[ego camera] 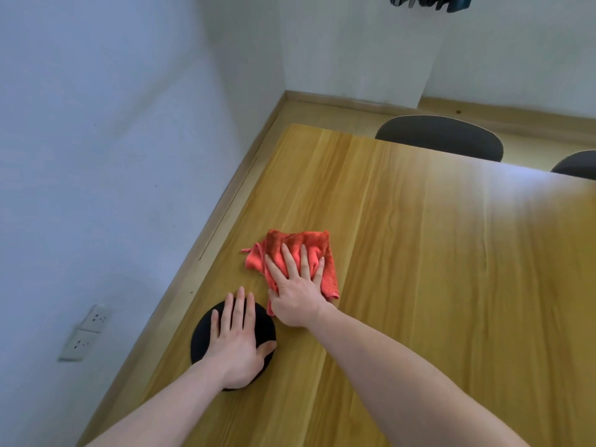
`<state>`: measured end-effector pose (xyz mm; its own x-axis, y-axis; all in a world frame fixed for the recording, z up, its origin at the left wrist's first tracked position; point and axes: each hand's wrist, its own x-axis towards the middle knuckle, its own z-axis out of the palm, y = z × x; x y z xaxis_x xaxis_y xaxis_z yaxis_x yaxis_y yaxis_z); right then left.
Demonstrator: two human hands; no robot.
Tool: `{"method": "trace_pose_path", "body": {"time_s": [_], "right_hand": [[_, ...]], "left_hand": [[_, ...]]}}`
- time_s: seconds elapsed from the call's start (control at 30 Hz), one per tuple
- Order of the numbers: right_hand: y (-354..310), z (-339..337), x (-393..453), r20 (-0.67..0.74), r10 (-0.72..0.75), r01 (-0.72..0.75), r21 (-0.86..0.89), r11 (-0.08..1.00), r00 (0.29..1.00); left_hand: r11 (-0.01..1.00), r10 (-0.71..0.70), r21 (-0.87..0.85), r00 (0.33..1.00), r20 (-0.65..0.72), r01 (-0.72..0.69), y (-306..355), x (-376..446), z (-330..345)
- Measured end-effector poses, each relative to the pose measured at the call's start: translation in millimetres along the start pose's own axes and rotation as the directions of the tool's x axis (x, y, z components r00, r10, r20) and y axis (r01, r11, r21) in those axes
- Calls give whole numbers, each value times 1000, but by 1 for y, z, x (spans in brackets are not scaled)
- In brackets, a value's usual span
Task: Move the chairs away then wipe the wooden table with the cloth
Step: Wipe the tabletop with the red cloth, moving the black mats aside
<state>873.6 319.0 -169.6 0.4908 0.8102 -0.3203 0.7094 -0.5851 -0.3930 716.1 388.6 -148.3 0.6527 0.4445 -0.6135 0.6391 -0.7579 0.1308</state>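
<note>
Right hand [295, 291] flat, fingers straight, pressing red cloth [292, 253] on wooden table [435, 253]; left hand [237, 341] flat on black disc [201, 333].

A meeting room, likely an office: long wooden table [419, 253], dark chairs [442, 137] upper right, wall sockets [85, 332] lower left.
</note>
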Motion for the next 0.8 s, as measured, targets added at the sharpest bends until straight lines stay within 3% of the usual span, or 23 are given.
{"method": "trace_pose_path", "body": {"time_s": [0.27,0.5,0.8], "right_hand": [[27,6,-37,-46,-121,117,-77,990,992],[83,2,-104,-55,-78,75,-50,996,995],[190,-11,-200,-80,82,-85,-28,996,993]], "left_hand": [[999,-30,38,999,31,29,4,-1,-4],[996,-42,74,998,-44,45,25,-9,-8],[974,203,120,973,-106,-190,155,-45,28]]}}
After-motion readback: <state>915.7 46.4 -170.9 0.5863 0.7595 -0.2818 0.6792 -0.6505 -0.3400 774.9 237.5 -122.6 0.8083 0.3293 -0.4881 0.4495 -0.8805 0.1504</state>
